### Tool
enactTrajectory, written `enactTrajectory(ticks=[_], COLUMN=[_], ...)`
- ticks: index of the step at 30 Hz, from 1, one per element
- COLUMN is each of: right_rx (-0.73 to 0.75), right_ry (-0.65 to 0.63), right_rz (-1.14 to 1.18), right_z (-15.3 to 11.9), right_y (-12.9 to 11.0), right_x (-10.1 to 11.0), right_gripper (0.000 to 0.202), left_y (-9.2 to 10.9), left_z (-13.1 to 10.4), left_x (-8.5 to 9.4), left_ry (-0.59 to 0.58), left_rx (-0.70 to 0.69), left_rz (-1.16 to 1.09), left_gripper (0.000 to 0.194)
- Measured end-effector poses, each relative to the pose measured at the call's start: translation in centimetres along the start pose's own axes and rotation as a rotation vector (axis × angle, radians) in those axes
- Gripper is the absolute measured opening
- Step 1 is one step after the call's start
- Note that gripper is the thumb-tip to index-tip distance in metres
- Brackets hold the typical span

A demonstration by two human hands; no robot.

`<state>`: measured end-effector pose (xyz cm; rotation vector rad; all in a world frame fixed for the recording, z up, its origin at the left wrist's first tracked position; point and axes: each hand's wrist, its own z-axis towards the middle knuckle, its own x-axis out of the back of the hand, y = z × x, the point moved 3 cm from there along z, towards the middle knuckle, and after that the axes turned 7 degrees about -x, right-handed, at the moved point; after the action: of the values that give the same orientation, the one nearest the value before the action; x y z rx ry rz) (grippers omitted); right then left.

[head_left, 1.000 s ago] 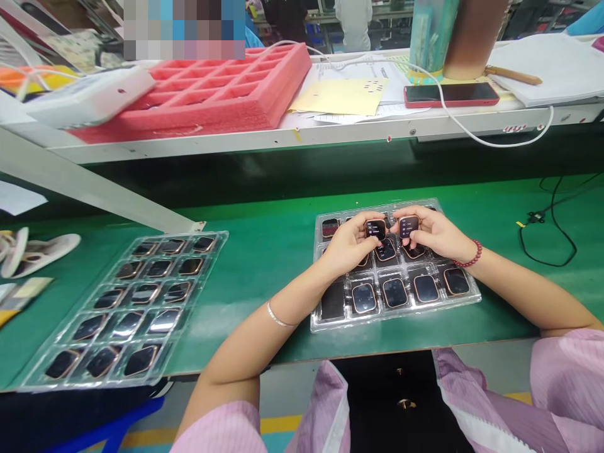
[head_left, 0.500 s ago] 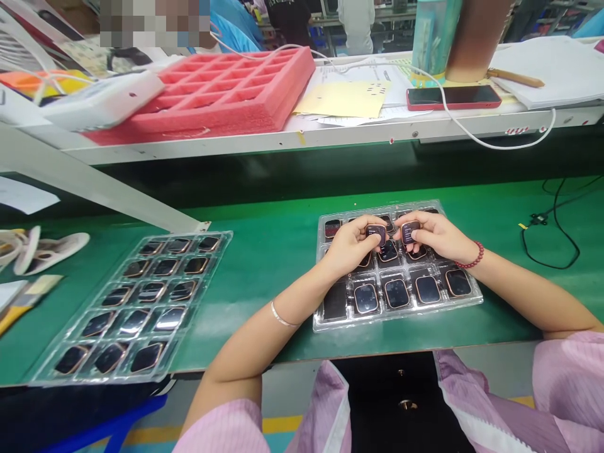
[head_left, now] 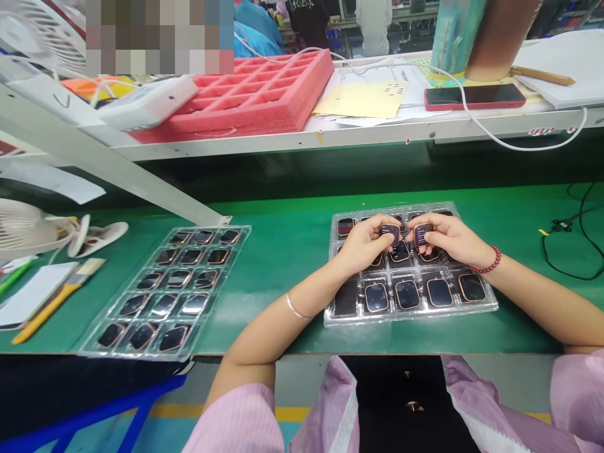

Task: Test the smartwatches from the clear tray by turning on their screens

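Head view: I am watching two bare hands working over a clear tray [head_left: 410, 319] on the green bench [head_left: 274, 251]. The left hand [head_left: 365, 244] is gripping the left watch [head_left: 387, 230], its fingers closing around the case and its thumb lying on the face. The right hand [head_left: 460, 240] is gripping the right watch [head_left: 422, 231] in the same way, fingers curled in, thumb on the face. Both screens are showing small pale text. The watches are sitting side by side, near each other but apart, above the tray's back half.

More watches are lying in the tray's cells, four of them showing along the front row. A second tray [head_left: 137, 357] is resting to the left, carrying five rows of three watches.

Farther left, a brush [head_left: 47, 314] is lying on the bench near a white fan [head_left: 21, 228]. A black cable [head_left: 547, 255] is trailing at the right. Above, the shelf [head_left: 264, 144] is bearing red foam [head_left: 240, 121], a phone [head_left: 474, 97], papers [head_left: 363, 99] and a white cord [head_left: 465, 104].
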<state>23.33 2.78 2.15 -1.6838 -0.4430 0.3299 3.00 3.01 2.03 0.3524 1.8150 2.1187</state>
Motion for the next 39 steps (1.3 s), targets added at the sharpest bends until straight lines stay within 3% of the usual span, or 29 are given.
enactTrajectory(ticks=[10, 16, 20, 27, 39], right_rx=[0.011, 0.113, 0.112, 0.121, 0.125], right_ry=[0.0, 0.013, -0.029, -0.05, -0.049], right_rz=[-0.017, -0.029, -0.054, -0.046, -0.035], right_z=[0.02, 0.07, 0.15, 0.18, 0.23], right_y=[-0.02, 0.01, 0.24, 0.2, 0.31], right_x=[-0.09, -0.01, -0.08, -0.2, -0.1], right_gripper=[0.03, 0.046, 0.044, 0.042, 0.047], left_y=[-0.1, -0.42, -0.38, 0.15, 0.18], left_z=[-0.06, 0.01, -0.01, -0.11, -0.18], left_x=[0.02, 0.4, 0.52, 0.37, 0.45], left_ry=[-0.004, 0.027, 0.025, 0.038, 0.038], left_rx=[0.003, -0.034, -0.013, -0.01, -0.005], left_rz=[0.004, 0.069, 0.092, 0.069, 0.089], left_gripper=[0.025, 0.046, 0.034, 0.032, 0.042])
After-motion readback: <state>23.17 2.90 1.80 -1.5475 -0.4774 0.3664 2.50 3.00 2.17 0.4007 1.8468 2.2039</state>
